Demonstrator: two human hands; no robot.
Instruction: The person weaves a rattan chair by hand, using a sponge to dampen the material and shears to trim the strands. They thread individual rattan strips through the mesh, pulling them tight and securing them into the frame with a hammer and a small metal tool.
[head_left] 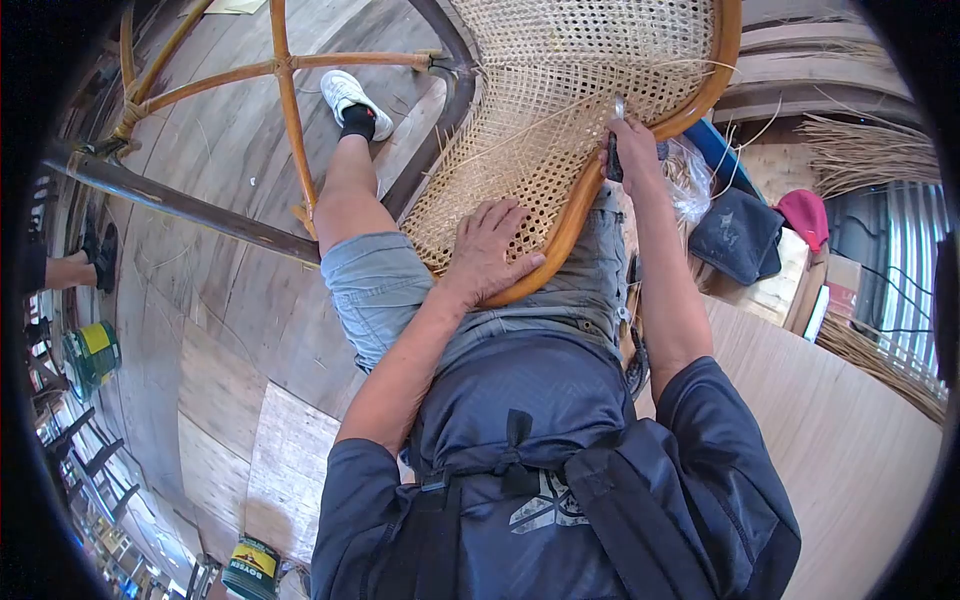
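Note:
A rattan chair frame with a woven cane panel [530, 150] leans across my lap, edged by a bent, varnished rattan rim [572, 222]. My left hand [490, 248] lies flat on the panel's near end, fingers stretched over the weave and thumb along the rim. In my right hand [634, 152], closed near the right-hand rim, is a dark-handled tool [614, 160] with a short metal tip pointing at the weave. I cannot tell its exact kind. Loose cane strands [570, 118] run across the panel near that tip.
Dark and light rattan poles [200, 208] of the frame stretch left over the plank floor [215, 365]. At right are a dark cap [738, 235], a red cloth item [803, 220], a plastic bag [688, 182] and bundled cane strips [865, 155]. Green cans [250, 570] stand lower left; another person's foot [103, 262] shows far left.

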